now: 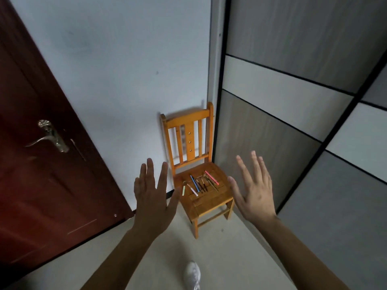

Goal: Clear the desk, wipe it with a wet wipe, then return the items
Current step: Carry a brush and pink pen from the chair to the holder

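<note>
A small orange wooden chair [209, 203] stands in the corner between the white wall and a grey panelled wardrobe. Several coloured pens [200, 183] lie in a loose row on its seat. My left hand [154, 195] is raised in front of me, left of the chair, with its fingers straight and spread, holding nothing. My right hand [254, 190] is raised to the right of the chair, also flat with spread fingers and empty. Both hands are well above the seat and touch nothing. No desk and no wet wipe are in view.
A dark red door [41, 164] with a metal lever handle [50, 138] fills the left side. The grey and white wardrobe panels [303, 122] fill the right. A white shoe [192, 275] shows on the pale floor below.
</note>
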Demonstrator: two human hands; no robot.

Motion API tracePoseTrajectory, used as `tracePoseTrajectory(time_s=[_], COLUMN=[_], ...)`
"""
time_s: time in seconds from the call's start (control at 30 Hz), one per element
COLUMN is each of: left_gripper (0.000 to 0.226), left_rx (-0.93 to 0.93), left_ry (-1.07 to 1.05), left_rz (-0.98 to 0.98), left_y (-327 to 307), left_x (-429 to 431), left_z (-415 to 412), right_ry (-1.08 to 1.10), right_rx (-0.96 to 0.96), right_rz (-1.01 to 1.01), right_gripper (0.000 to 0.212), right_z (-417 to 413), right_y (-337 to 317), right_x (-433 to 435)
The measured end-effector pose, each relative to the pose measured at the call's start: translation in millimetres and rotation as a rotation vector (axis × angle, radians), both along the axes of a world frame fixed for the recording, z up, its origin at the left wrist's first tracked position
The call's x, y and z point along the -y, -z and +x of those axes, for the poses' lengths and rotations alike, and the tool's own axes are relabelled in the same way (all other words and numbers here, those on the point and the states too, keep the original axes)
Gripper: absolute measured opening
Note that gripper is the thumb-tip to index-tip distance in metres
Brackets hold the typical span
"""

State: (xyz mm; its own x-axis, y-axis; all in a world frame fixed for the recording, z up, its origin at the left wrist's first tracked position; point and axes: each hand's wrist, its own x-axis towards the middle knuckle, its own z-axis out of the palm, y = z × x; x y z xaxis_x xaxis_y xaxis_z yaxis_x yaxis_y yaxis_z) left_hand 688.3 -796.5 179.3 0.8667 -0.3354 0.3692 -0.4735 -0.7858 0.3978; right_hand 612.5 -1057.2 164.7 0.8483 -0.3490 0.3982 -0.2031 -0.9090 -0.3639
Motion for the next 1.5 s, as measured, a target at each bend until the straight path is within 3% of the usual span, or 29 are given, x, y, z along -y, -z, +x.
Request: tracePoseTrajectory(time_s=[0.43, 0.67, 0.9, 1.13, 1.5], left_gripper=[0.078, 0.069, 0.064, 0.067, 0.081], left_rx=[-0.059, -0.087, -0.26, -0.512, -0.852], left_ry=[0.014, -0.006, -0.147, -0.286, -0.512], left_rz=[0.003, 0.022, 0.001, 0.03, 0.025], left_y=[17, 34, 59, 151, 419], left_x=[110, 155, 186, 211, 227], left_z=[257, 325, 367, 405, 377], right_ry=[0.011, -0.026, -0.164, -0.236, -0.289], right_rx=[-0.101, -0.176, -0.271, -0.449, -0.755], right_rz=[0.045, 0.066, 0.146, 0.196, 0.237], right_gripper=[0.07, 0.069, 0.072, 0.072, 0.083], right_z=[247, 329, 413, 465, 451], right_y=[-26, -2, 29, 134, 411], right_x=[99, 138, 179, 216, 211])
